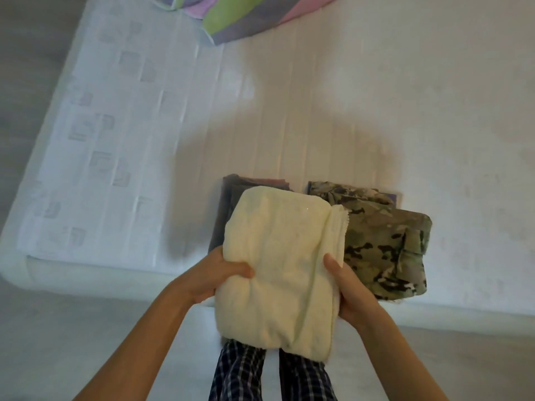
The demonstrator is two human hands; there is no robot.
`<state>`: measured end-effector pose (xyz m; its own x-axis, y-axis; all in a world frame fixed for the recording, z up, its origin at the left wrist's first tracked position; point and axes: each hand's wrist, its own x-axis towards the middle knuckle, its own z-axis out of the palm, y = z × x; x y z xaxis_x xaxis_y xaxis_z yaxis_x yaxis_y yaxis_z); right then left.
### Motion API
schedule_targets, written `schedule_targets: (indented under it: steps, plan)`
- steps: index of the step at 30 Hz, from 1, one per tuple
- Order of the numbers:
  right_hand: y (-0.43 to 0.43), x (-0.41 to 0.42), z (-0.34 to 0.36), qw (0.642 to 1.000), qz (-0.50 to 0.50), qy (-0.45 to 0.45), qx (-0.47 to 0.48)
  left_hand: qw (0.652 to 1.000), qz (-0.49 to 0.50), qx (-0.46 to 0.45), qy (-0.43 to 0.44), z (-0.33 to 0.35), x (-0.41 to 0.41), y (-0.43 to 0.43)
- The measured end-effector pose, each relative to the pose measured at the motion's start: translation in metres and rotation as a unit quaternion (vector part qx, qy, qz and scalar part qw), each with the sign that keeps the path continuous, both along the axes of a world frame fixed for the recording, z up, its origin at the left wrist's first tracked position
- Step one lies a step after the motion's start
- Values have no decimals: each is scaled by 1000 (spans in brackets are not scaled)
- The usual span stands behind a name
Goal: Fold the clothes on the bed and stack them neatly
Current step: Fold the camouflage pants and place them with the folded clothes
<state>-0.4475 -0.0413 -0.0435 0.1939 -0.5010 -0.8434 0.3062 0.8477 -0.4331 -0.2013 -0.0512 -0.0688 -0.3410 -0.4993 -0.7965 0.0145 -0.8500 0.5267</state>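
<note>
I hold a folded cream fleece garment (275,267) in the air over the near edge of the bed. My left hand (215,277) grips its left side, thumb on top. My right hand (351,293) grips its right side. Under and behind the cream garment lies a folded brownish-purple garment (231,192), mostly hidden. To the right sits a folded camouflage garment (385,244) on top of another camouflage piece (341,192).
The white mattress (318,111) stretches away and to the right. A striped sheet in green, pink and purple (231,15) lies at the far edge. Grey floor (29,68) runs along the left side. My legs in checked trousers (240,371) stand against the bed.
</note>
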Motion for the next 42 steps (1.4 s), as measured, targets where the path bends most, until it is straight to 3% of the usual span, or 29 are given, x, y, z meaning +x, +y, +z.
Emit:
schedule_targets:
  steps: [2, 4, 9, 10, 12, 15, 18, 24, 32, 38, 42]
  plan:
    - [-7, 6, 5, 992, 68, 86, -56, 999, 28, -7, -22, -6, -6, 2]
    - [-9, 7, 5, 981, 71, 164, -77, 998, 43, -15, -54, -14, -11, 7]
    - [-5, -13, 10, 975, 9, 210, -77, 998, 64, -21, -4, -41, -17, 15]
    - [-3, -20, 12, 973, -2, 217, -73, 996, 77, -25, -24, -48, -17, 13]
    - [0, -35, 15, 971, -33, 226, -69, 982, 85, -53, -162, -66, -14, 4]
    - [5, -52, 20, 970, -62, 229, -62, 923, 33, -110, -368, -88, -13, -14]
    - [11, -61, 19, 969, -67, 233, -50, 918, -26, -116, -379, -104, -24, -29]
    - [23, -67, 14, 959, -48, 277, -31, 900, -33, -56, -432, -126, -43, -50]
    - [35, -71, 13, 960, -61, 272, 1, 920, -50, -57, -384, -146, -34, -60]
    - [34, -68, 20, 966, -53, 254, -4, 971, 22, -66, -229, -121, -27, -51]
    - [32, -66, 35, 967, -48, 250, -16, 974, 153, -58, -153, -78, 15, -29]
